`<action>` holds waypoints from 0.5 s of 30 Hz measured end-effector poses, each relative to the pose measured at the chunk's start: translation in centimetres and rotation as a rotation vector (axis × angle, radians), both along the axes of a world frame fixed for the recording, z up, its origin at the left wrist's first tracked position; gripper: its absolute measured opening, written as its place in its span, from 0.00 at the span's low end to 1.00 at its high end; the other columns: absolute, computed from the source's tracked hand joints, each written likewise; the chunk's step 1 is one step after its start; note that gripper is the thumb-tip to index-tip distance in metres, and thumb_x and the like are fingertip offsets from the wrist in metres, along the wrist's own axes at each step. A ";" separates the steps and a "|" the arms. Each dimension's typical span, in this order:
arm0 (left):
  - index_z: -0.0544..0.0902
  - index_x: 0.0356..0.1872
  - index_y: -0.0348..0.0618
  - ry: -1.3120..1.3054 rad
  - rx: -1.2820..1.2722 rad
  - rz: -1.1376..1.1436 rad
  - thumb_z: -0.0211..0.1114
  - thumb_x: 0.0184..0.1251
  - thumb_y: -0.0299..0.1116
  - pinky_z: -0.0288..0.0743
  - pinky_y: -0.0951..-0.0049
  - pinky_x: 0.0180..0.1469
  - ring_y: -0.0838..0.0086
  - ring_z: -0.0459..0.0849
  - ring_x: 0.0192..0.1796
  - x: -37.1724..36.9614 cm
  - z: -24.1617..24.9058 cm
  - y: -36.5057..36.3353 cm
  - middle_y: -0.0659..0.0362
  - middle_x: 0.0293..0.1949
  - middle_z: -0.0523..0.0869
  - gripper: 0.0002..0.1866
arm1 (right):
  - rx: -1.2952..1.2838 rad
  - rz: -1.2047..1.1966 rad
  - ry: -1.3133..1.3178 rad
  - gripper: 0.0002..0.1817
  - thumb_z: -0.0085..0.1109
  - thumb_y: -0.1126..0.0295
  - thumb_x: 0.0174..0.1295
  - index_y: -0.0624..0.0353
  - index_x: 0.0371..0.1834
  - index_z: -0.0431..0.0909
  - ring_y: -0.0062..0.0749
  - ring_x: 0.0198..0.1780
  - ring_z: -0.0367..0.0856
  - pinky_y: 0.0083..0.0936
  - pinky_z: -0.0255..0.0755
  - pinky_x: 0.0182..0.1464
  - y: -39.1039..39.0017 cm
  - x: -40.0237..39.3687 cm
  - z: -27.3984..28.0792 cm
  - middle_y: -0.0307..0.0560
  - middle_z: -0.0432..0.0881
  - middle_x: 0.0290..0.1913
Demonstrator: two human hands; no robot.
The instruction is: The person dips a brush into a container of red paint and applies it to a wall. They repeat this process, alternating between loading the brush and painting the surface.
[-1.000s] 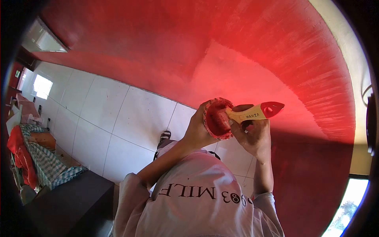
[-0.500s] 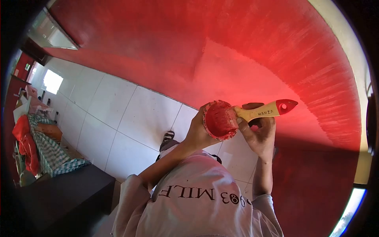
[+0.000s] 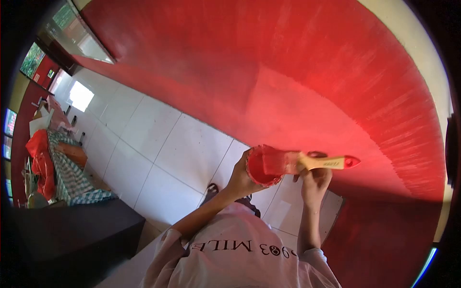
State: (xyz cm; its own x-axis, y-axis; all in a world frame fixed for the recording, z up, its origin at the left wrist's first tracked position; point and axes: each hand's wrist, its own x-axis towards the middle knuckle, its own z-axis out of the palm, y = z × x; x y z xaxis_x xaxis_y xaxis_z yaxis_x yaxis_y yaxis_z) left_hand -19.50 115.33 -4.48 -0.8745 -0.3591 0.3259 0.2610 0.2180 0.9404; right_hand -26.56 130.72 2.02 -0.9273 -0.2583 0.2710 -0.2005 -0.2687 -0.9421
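My left hand (image 3: 238, 178) is wrapped round a small tub of red paint (image 3: 263, 181), its rim crusted with red. In my right hand (image 3: 314, 181) is a paintbrush (image 3: 326, 162) with a pale yellow handle and a red tip, gripped near the ferrule. The brush lies almost level, its red-coated bristles (image 3: 278, 162) overlapping the tub's opening and right rim. Beyond both hands is a wall (image 3: 307, 120) with a lighter pinkish-red patch bordered by darker, streaky red paint.
White floor tiles (image 3: 158, 139) run along the wall's foot. On the left, a dark block-like piece of furniture (image 3: 91, 230) stands near a checked cloth (image 3: 72, 177) and a red plastic bag (image 3: 42, 163). Cream paint (image 3: 398, 24) borders the red area.
The brush has drawn back to a flatter angle, its bristles now lying across the tub's rim. Both hands sit slightly lower in view, and the camera has shifted.
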 end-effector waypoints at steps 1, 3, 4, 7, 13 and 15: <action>0.64 0.60 0.39 -0.009 0.001 -0.003 0.84 0.35 0.38 0.76 0.69 0.55 0.68 0.81 0.53 0.1 0.2 -0.6 0.53 0.51 0.80 0.48 | 0.131 -0.011 0.062 0.17 0.61 0.83 0.58 0.65 0.48 0.68 0.27 0.35 0.80 0.20 0.76 0.25 0.0 0.3 -0.2 0.49 0.74 0.49; 0.64 0.60 0.39 -0.015 0.008 -0.010 0.84 0.37 0.37 0.76 0.68 0.55 0.68 0.80 0.54 0.0 -0.3 -1.8 0.53 0.52 0.79 0.47 | 0.031 -0.115 0.020 0.17 0.60 0.82 0.58 0.65 0.49 0.68 0.28 0.35 0.80 0.21 0.76 0.25 -1.1 0.8 0.1 0.50 0.73 0.51; 0.64 0.60 0.40 0.000 0.015 -0.008 0.84 0.37 0.36 0.76 0.68 0.55 0.68 0.80 0.54 -0.1 -0.4 -2.3 0.53 0.52 0.78 0.47 | -0.004 -0.099 -0.026 0.17 0.60 0.82 0.59 0.64 0.51 0.68 0.28 0.36 0.80 0.21 0.77 0.27 -1.3 0.9 -0.5 0.49 0.73 0.49; 0.65 0.59 0.40 0.041 0.192 -0.059 0.83 0.39 0.34 0.76 0.68 0.56 0.68 0.79 0.55 -0.6 -2.3 -3.6 0.54 0.53 0.77 0.44 | 0.260 -0.026 0.195 0.18 0.58 0.82 0.60 0.63 0.52 0.66 0.27 0.37 0.79 0.22 0.77 0.27 -3.3 0.9 -3.6 0.49 0.73 0.47; 0.64 0.60 0.38 -0.057 0.111 -0.045 0.85 0.33 0.35 0.76 0.67 0.56 0.68 0.79 0.55 -3.3 -8.0 -7.5 0.52 0.55 0.77 0.49 | -0.065 0.062 -0.402 0.16 0.57 0.80 0.61 0.61 0.51 0.67 0.26 0.36 0.80 0.24 0.75 0.24 -7.4 -1.6 -8.7 0.45 0.80 0.42; 0.68 0.56 0.38 -0.030 0.182 0.009 0.85 0.35 0.36 0.76 0.69 0.54 0.67 0.81 0.52 -4.8 -10.7 -8.0 0.53 0.51 0.80 0.44 | -0.182 0.067 -0.604 0.16 0.56 0.78 0.61 0.57 0.52 0.69 0.25 0.36 0.81 0.24 0.73 0.23 -7.8 -3.5 -11.3 0.41 0.81 0.42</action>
State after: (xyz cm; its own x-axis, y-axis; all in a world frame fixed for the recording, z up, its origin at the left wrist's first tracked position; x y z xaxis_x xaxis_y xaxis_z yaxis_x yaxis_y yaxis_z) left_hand -24.27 107.28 -15.18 -0.8793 -0.4177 0.2288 0.2314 0.0452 0.9718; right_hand -30.08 122.97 -9.32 -0.9140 -0.3198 -0.2496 0.3746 -0.4290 -0.8220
